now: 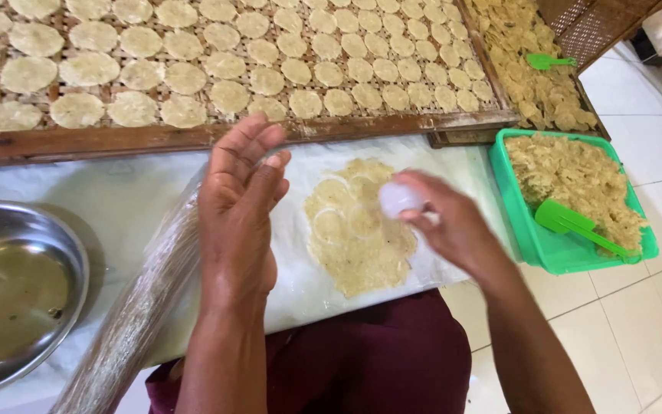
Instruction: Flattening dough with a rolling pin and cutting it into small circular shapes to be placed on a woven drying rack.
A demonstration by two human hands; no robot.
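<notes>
Head view, right hand: the right hand (453, 222) closes around a small white round cutter (398, 199), held mouth-down over the dough sheet (358, 230), probably so its rim can press circles out.
Head view, left hand: the left hand (237, 207) is raised, palm open and fingers spread, holding nothing; it hangs above the left edge of the sheet, seemingly kept out of the cutter's way.
Dough: a thin, pale, ragged sheet lies flat on the white board (116, 199) in front of the person, already marked with several round outlines near its top.
Rolling pin: a plastic-wrapped pin (143, 307) lies slanted to the left, below the raised hand, within easy reach.
Rack: a wooden-framed woven rack (193, 138) just beyond the board carries rows of cut discs, spaced apart, likely for drying.
Bowl: a steel bowl (17, 299) sits far left.
Tub: a green tub (530, 238) of dough scraps with a green scraper (576, 226) stands right of the board.
Room: white floor tiles (637, 322) lie below.
</notes>
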